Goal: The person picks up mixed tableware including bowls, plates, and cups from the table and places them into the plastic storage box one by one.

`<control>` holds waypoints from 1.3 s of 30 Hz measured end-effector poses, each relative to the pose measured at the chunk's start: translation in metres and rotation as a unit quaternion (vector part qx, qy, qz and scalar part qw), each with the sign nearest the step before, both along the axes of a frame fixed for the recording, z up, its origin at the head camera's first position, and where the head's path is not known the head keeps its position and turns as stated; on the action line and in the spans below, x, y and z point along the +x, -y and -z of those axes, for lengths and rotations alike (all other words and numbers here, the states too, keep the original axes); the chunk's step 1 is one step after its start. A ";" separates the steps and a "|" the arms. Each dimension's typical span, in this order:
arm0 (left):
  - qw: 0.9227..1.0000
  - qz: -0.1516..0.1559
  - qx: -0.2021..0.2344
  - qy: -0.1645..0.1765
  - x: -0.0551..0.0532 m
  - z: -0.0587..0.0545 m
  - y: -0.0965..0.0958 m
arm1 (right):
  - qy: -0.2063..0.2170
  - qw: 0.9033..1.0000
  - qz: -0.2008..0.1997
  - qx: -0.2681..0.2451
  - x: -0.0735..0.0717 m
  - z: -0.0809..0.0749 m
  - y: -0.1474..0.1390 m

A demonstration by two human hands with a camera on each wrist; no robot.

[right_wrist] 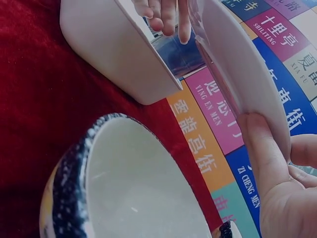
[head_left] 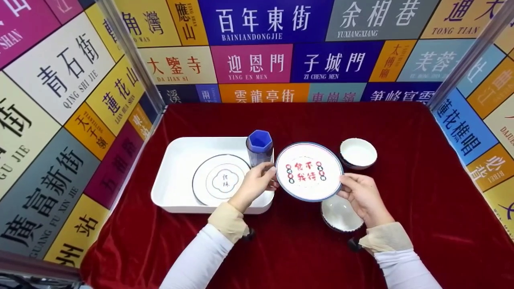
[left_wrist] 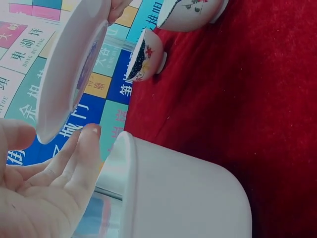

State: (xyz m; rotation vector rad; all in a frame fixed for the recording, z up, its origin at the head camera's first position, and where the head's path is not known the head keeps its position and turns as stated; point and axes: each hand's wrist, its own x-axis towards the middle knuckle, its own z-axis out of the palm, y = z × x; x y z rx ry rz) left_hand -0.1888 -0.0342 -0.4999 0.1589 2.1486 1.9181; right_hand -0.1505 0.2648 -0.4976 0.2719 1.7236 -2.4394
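A round white plate (head_left: 309, 171) with a blue rim and red and dark characters is held up over the cloth, tilted. My right hand (head_left: 363, 196) pinches its right edge, thumb on one face and fingers on the other. At the plate's left edge is my left hand (head_left: 257, 182); in the left wrist view its thumb and fairly straight fingers (left_wrist: 81, 153) stand apart on either side of the rim. Whether they touch it is hard to tell. Below the plate, near my right hand, a white bowl (head_left: 341, 216) with a dark patterned rim is partly covered.
A white tray (head_left: 166, 188) on the left holds a larger plate (head_left: 207, 180) and a blue hexagonal container (head_left: 260, 146). Another bowl (head_left: 358, 152) stands at the back right. Red cloth (head_left: 289, 253) covers the table, with sign-printed walls (head_left: 257, 60) around it.
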 end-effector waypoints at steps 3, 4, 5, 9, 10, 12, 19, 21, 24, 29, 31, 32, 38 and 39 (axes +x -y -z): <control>1.000 0.000 0.008 0.009 0.001 0.000 -0.002 | 0.001 1.000 -0.001 0.001 0.001 0.000 0.002; 1.000 0.000 0.009 0.009 0.001 0.000 -0.002 | 0.001 1.000 -0.002 0.002 0.001 0.001 0.002; 1.000 0.000 0.009 0.009 0.001 0.000 -0.003 | 0.001 1.000 -0.002 0.004 0.002 0.001 0.003; 1.000 0.002 0.005 0.006 0.001 0.001 -0.004 | 0.000 1.000 -0.003 0.009 0.003 0.002 0.006; 1.000 0.001 0.004 0.006 0.001 0.001 -0.004 | 0.000 1.000 -0.003 0.009 0.004 0.002 0.007; 1.000 0.001 0.002 0.005 0.001 0.001 -0.005 | 0.000 1.000 -0.003 0.009 0.005 0.002 0.008; 1.000 -0.007 0.019 0.024 0.000 0.001 -0.007 | -0.001 1.000 0.005 0.006 0.007 0.003 0.011; 0.999 -0.012 0.025 0.028 0.001 0.001 -0.007 | -0.001 1.000 0.009 0.006 0.008 0.004 0.012; 0.999 -0.021 0.022 0.028 0.001 0.002 -0.008 | -0.002 1.000 0.007 0.004 0.008 0.005 0.013; 0.999 -0.034 0.016 0.023 0.002 0.003 -0.006 | 0.002 1.000 0.004 0.002 0.009 0.006 0.017; 0.999 -0.037 0.020 0.023 0.003 0.002 -0.004 | 0.003 1.000 0.002 0.001 0.009 0.006 0.019; 0.999 -0.038 0.022 0.023 0.003 0.002 -0.003 | 0.004 1.000 0.000 0.001 0.009 0.006 0.020; 0.999 -0.038 0.023 0.020 0.004 -0.002 0.003 | 0.008 1.000 -0.005 -0.003 0.008 0.007 0.025; 0.999 -0.038 0.021 0.020 0.004 -0.002 0.004 | 0.008 1.000 -0.006 -0.006 0.008 0.007 0.025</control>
